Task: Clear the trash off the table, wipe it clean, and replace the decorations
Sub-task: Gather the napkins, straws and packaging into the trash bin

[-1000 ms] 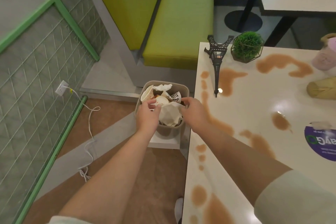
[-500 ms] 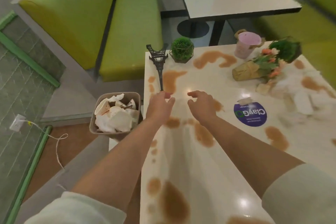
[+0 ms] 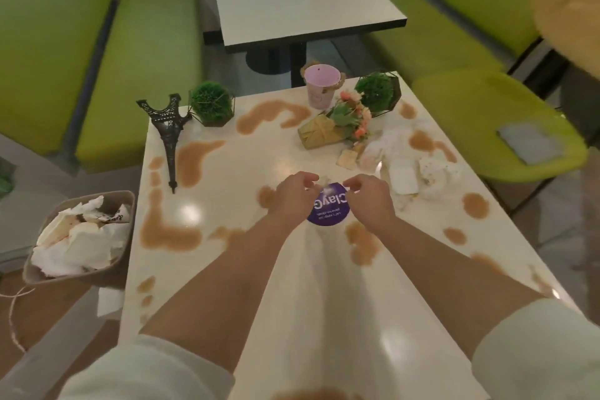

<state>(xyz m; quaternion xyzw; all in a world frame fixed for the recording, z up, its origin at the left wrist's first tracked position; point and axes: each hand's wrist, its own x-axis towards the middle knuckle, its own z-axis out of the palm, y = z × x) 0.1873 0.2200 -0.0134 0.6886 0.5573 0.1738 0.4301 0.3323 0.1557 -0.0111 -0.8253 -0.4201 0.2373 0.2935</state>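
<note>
- Nearest, two bare forearms in pale rolled sleeves reach out over the white worktop [image 3: 292, 302], which is blotched with brown spills [image 3: 168, 234].
- Both hands meet near the middle: the left hand [image 3: 293, 196] and the right hand [image 3: 368, 200] have curled fingers over a round purple sticker [image 3: 329, 209]; a small pale scrap [image 3: 324, 179] lies between their fingertips, though whether either hand pinches it cannot be told.
- At 9 o'clock, beside the worktop on the floor, a beige bin [image 3: 81, 234] is heaped with crumpled white paper.
- At 3 o'clock of the hands, crumpled napkins and wrappers [image 3: 418, 169] lie on the worktop.
- At 10 o'clock a dark Eiffel Tower model [image 3: 168, 136] lies tipped over.
- Farther, at 1 o'clock, a paper-wrapped flower bouquet [image 3: 334, 128] lies on its side.
- Along the far edge stand a round green plant [image 3: 211, 104] at 11, a pink bucket [image 3: 321, 86] at 12 and a second green plant [image 3: 378, 92] at 1 o'clock.
</note>
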